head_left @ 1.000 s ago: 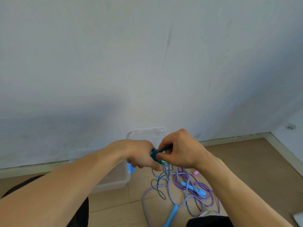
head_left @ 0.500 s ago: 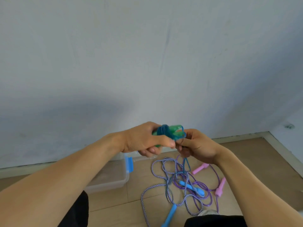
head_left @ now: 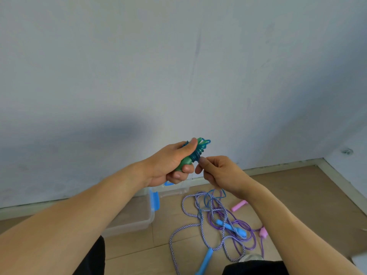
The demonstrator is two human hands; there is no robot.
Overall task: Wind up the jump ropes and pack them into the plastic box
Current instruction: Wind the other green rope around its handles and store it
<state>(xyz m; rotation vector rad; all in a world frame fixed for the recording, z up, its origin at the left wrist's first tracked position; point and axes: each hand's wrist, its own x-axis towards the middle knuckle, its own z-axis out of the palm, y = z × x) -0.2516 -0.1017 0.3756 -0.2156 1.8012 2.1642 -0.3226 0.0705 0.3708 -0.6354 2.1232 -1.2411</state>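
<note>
My left hand (head_left: 170, 165) grips a wound green-handled jump rope (head_left: 195, 152), its blue cord coiled round the green handles, held up in front of the wall. My right hand (head_left: 216, 171) pinches the cord's end right beside the coil. On the floor below lie a blue-and-white striped rope (head_left: 198, 219) with blue handles (head_left: 231, 228) and a purple rope (head_left: 248, 235) with pink handles (head_left: 239, 205), loosely tangled together. The clear plastic box (head_left: 135, 219) with a blue latch (head_left: 155, 199) stands on the floor to the left, partly hidden by my left arm.
A grey-white wall fills the upper view and meets the wooden floor at a pale skirting board (head_left: 278, 165). A second wall closes the corner at the right. My dark-clothed knees (head_left: 252, 267) show at the bottom edge.
Both hands rose from low over the box to chest height. The green rope bundle turned upright in my left hand, and my right hand shifted from covering it to pinching the cord end.
</note>
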